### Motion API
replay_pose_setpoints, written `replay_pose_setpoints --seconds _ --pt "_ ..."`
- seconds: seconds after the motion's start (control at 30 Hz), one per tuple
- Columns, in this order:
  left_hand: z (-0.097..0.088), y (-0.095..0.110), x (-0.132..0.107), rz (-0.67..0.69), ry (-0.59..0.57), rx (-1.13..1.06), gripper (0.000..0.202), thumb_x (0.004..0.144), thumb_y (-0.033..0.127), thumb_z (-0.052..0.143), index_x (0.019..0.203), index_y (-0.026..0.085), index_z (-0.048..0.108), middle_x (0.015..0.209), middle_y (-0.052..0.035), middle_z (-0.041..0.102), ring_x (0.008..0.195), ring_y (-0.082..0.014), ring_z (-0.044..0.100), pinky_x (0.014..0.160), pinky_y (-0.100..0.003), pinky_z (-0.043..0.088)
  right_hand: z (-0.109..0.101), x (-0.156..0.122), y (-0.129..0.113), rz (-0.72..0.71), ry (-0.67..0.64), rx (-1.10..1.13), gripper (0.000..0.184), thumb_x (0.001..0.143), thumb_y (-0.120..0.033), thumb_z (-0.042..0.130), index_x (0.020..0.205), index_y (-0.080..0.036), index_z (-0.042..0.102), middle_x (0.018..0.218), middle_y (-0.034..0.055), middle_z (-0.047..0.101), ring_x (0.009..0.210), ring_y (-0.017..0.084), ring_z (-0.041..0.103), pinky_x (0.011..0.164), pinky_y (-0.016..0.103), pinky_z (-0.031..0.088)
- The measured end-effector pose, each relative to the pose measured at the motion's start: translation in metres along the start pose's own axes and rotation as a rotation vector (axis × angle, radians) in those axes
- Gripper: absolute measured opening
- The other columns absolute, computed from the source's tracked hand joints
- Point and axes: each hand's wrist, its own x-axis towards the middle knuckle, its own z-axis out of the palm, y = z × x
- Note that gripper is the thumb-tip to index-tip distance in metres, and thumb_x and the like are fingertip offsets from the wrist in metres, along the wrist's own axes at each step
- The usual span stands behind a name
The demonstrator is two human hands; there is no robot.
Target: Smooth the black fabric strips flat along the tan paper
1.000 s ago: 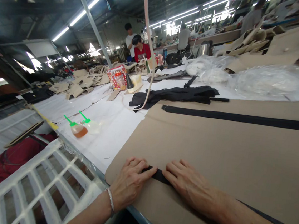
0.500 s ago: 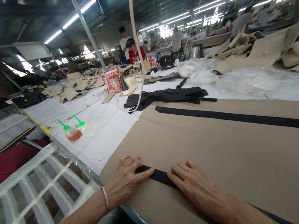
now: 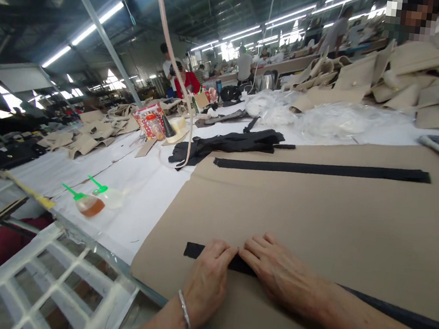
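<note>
A black fabric strip (image 3: 193,250) lies flat along the near part of a brown sheet (image 3: 316,218), its squared end sticking out past my left hand. My left hand (image 3: 210,272), wearing a silver bangle, has curled fingers and a thumb pinched together on the strip. Close beside it, my right hand (image 3: 277,269) presses its bunched fingertips onto the same strip. The fingertips of the two hands nearly meet. Beneath my right forearm the strip runs on to the right edge. A second black strip (image 3: 322,168) lies straight across the sheet farther back.
Crumpled black strips (image 3: 233,145) lie behind the sheet. Two green-tipped squeeze bottles (image 3: 90,205) lie on the white table covering (image 3: 125,227). Clear plastic (image 3: 328,119) and beige pieces (image 3: 404,74) cover the back right. A white slatted rack (image 3: 51,282) stands at left. People are farther back.
My left hand has slid right along the strip toward my right hand, its fingers drawing in and uncovering the strip's end. My right hand stays on the strip. The view has turned right.
</note>
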Motion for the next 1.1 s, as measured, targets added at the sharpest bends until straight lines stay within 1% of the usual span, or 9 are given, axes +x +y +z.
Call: replay_pose_setpoints --seconds 0.1,0.27,0.37,0.6,0.77,0.87,0.97,1.03,1.1 --pt "0.008 0.0 -0.004 -0.024 -0.018 -0.012 0.046 0.09 0.001 0.035 0.122 0.023 0.06 0.098 -0.0059 0.061 0.093 -0.0205 0.054 0.082 -0.036 0.052 -0.001 -0.008 0.003 -0.005 -0.023 0.019 0.02 0.089 -0.001 0.05 0.1 -0.016 0.059 0.091 0.0039 0.055 0.083 0.021 0.05 0.081 0.035 0.038" --pt "0.005 -0.003 -0.01 0.013 -0.14 0.106 0.049 0.09 0.001 0.038 0.131 0.022 0.055 0.098 -0.0065 0.059 0.093 -0.0228 0.051 0.083 -0.04 0.051 -0.008 -0.019 0.008 -0.044 -0.036 0.002 0.011 0.094 -0.009 0.051 0.096 -0.015 0.059 0.091 0.004 0.055 0.084 0.021 0.048 0.08 0.035 0.037" --pt "0.003 -0.001 -0.01 0.033 -0.169 0.171 0.053 0.088 0.001 0.039 0.135 0.023 0.052 0.098 -0.0066 0.057 0.093 -0.023 0.05 0.083 -0.04 0.051 -0.011 -0.023 0.009 -0.06 -0.031 -0.034 0.01 0.095 -0.009 0.051 0.096 -0.014 0.06 0.09 0.0038 0.054 0.081 0.02 0.047 0.078 0.034 0.036" --pt "0.0 0.002 -0.006 0.102 -0.221 0.316 0.065 0.087 0.001 0.041 0.142 0.034 0.044 0.096 -0.0056 0.051 0.091 -0.0224 0.048 0.081 -0.036 0.049 -0.016 -0.04 0.015 -0.062 -0.017 -0.057 0.013 0.094 -0.006 0.049 0.095 -0.014 0.059 0.087 0.0033 0.053 0.076 0.018 0.045 0.076 0.034 0.035" --pt "-0.004 0.006 -0.001 0.12 -0.338 0.417 0.068 0.089 0.005 0.046 0.146 0.041 0.034 0.095 -0.0047 0.048 0.09 -0.0225 0.046 0.081 -0.037 0.046 -0.018 -0.054 0.02 -0.077 0.001 -0.066 0.013 0.091 -0.004 0.05 0.094 -0.014 0.058 0.087 0.004 0.053 0.074 0.018 0.045 0.075 0.034 0.035" --pt "-0.007 0.007 0.001 0.117 -0.383 0.436 0.071 0.089 0.005 0.047 0.147 0.044 0.03 0.095 -0.0045 0.048 0.09 -0.0228 0.046 0.081 -0.038 0.046 -0.02 -0.064 0.023 -0.077 0.016 -0.071 0.014 0.091 -0.003 0.05 0.094 -0.014 0.057 0.087 0.0042 0.054 0.075 0.018 0.046 0.075 0.034 0.034" --pt "-0.01 0.006 0.003 0.117 -0.375 0.425 0.072 0.088 0.002 0.045 0.145 0.044 0.033 0.094 -0.0046 0.048 0.091 -0.0231 0.048 0.081 -0.039 0.046 -0.024 -0.072 0.027 -0.077 0.01 -0.063 0.015 0.091 -0.003 0.049 0.091 -0.015 0.056 0.087 0.0042 0.054 0.074 0.018 0.047 0.074 0.033 0.034" --pt "-0.01 0.01 0.006 0.116 -0.333 0.395 0.068 0.087 0.0 0.042 0.14 0.042 0.043 0.097 -0.0052 0.05 0.093 -0.0231 0.049 0.082 -0.04 0.045 -0.026 -0.076 0.028 -0.079 -0.001 -0.054 0.015 0.091 -0.002 0.049 0.089 -0.015 0.056 0.087 0.0041 0.055 0.073 0.017 0.047 0.074 0.034 0.034" --pt "-0.007 0.02 0.012 0.11 -0.256 0.328 0.062 0.084 -0.003 0.039 0.13 0.036 0.056 0.106 -0.0067 0.053 0.1 -0.0237 0.05 0.086 -0.042 0.045 -0.027 -0.077 0.029 -0.079 0.002 -0.055 0.015 0.091 -0.002 0.049 0.088 -0.015 0.056 0.086 0.0038 0.055 0.073 0.017 0.047 0.074 0.034 0.034"
